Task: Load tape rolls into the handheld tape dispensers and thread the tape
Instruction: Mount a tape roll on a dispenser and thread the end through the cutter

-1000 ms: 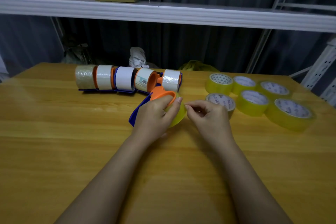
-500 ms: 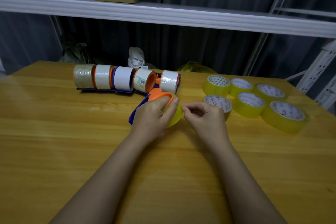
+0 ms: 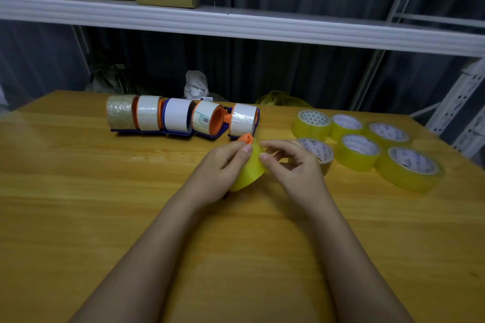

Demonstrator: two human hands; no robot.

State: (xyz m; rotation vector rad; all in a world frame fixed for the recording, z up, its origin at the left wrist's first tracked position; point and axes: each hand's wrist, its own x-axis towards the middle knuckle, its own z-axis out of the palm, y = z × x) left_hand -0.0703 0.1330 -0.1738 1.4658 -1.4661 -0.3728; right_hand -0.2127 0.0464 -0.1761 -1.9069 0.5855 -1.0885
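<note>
Loaded dispensers (image 3: 181,118) are lying along the table (image 3: 78,204) at left. The left hand (image 3: 223,168) is gripping the yellow roll (image 3: 250,168) at centre; the right hand (image 3: 291,162) is pinching at its surface. The tape end is risking resticking if released.

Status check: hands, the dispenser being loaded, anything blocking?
Left hand grips orange dispenser with yellow tape roll. Right hand fingers at roll's surface. Loose yellow rolls alongside, not blocking.
</note>
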